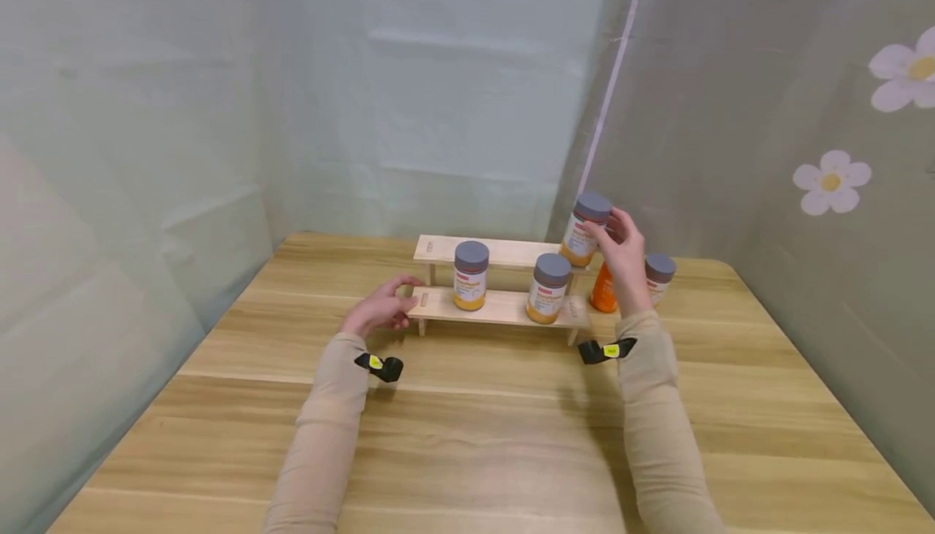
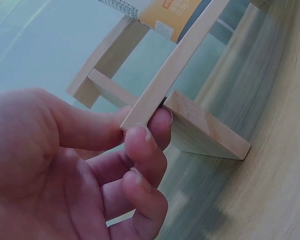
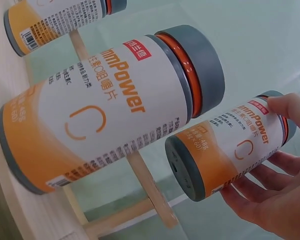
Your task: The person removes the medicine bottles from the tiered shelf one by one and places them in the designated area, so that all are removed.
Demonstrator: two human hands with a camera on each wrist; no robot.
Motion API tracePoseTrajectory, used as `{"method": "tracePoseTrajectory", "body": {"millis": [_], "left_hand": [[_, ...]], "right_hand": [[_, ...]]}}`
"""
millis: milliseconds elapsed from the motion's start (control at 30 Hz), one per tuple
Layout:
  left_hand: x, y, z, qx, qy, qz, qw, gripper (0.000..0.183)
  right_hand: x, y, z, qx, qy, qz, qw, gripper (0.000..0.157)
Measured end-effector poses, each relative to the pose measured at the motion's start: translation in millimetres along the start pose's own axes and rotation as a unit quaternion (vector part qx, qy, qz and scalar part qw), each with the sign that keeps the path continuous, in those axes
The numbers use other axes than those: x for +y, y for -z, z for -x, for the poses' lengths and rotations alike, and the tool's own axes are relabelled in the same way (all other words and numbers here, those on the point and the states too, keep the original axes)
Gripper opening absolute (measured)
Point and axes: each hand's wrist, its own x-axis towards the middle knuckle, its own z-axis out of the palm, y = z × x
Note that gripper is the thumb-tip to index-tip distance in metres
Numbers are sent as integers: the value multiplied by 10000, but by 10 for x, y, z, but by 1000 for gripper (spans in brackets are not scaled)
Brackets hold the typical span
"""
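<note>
A two-tier wooden stand (image 1: 504, 307) is on the table. My left hand (image 1: 380, 307) pinches the left end of its lower board between thumb and fingers, as the left wrist view shows closely. My right hand (image 1: 626, 254) grips a white-and-orange supplement bottle (image 1: 577, 238) with a grey lid, over the right end of the upper board. In the right wrist view this bottle (image 3: 235, 145) is tilted, its base visible. On the lower board stand two matching bottles, one at the left (image 1: 470, 282) and one at the right (image 1: 545, 294).
Right of the stand, partly behind my right hand, are an orange container (image 1: 603, 290) and another grey-lidded bottle (image 1: 661, 269). The wood-grain table (image 1: 467, 437) extends toward me. Pale cloth (image 1: 482, 96) hangs behind it, and a flower-printed curtain (image 1: 730, 136) hangs at the right.
</note>
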Motion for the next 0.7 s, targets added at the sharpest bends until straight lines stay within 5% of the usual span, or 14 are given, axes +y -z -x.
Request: {"method": "tracePoseTrajectory", "body": {"millis": [333,700], "left_hand": [[34,1,-5,108,50,-273,9996,45],[37,-22,12,144,69,-330,9993,43]], "right_hand": [[33,66,69,271,235,-116,9993,52],[66,182,123,49,30,314,9995,55]]}}
